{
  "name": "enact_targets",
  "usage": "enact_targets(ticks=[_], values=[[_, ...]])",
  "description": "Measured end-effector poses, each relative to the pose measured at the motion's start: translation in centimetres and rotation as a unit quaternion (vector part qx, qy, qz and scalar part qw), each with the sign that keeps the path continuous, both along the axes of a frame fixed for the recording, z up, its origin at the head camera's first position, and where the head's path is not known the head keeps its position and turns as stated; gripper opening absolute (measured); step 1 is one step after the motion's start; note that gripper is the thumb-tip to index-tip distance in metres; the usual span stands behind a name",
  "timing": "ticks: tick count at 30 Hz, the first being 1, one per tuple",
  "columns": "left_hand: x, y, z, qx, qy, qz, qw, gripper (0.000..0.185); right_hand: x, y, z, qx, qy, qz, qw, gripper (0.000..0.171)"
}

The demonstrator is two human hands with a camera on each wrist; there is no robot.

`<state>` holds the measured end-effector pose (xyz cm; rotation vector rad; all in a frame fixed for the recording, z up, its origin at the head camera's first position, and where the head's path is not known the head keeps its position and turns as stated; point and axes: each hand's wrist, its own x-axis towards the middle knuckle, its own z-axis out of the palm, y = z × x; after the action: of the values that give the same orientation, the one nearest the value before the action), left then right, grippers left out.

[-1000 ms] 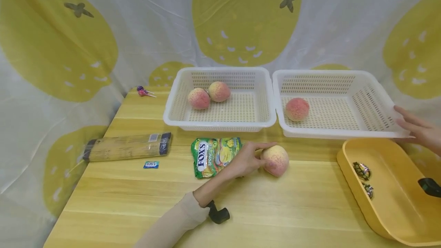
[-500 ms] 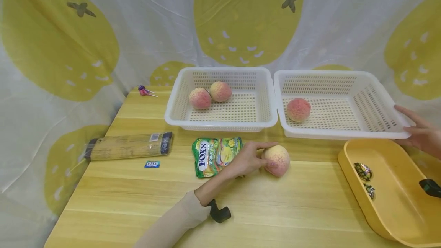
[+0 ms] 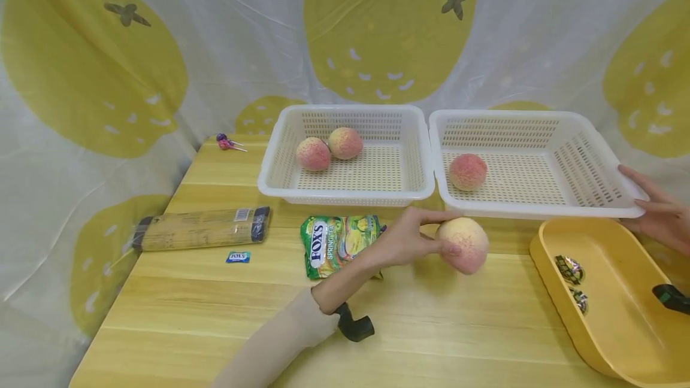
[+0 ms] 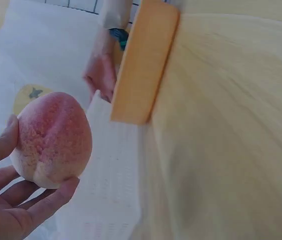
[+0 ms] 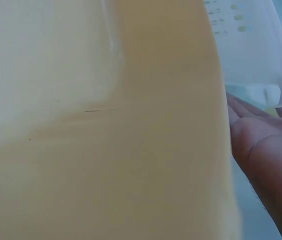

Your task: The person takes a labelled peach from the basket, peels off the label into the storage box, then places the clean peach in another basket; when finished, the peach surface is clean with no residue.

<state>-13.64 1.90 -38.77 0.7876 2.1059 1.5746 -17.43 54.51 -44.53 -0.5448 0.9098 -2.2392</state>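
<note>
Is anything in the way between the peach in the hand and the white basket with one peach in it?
Only that basket's own front wall. The left hand holds the peach just in front of the right basket, so the peach must clear the rim. Inside, one peach sits at the left; the remaining floor is bare.

The table (image 3: 215, 310) is pale wood with a smooth, faintly shiny finish; both baskets (image 3: 345, 196) are white perforated plastic; the yellow tray (image 3: 544, 256) is smooth plastic; the peach (image 3: 462, 244) looks matt and velvety; the candy bag (image 3: 334, 243) is glossy foil.
</note>
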Motion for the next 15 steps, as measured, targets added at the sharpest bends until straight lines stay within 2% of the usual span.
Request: enact_targets(ticks=[3,6,10,12,15], values=[[-1.2,1.2,2.0,0.053,0.001,0.009,0.9986,0.055,0.1,0.1,-0.1,0.019,0.009,-0.007,1.000,0.075],[-2.9,2.5,3.2,0.089,0.017,0.045,0.9948,0.053,0.1,0.2,-0.1,0.006,0.006,0.000,1.000,0.075],[-5.0,3.9,2.8,0.088,0.029,0.102,0.9905,0.052,0.2,0.2,-0.2,-0.029,-0.005,0.017,0.999,0.075],[-5.7,4.5,2.4,0.079,0.022,0.123,0.9891,0.053,0.3,0.1,-0.2,-0.030,-0.003,0.015,0.999,0.075],[-6.2,5.3,2.1,0.061,0.031,0.141,0.9876,0.056,0.4,0.1,-0.1,0.018,0.032,-0.021,0.999,0.075]])
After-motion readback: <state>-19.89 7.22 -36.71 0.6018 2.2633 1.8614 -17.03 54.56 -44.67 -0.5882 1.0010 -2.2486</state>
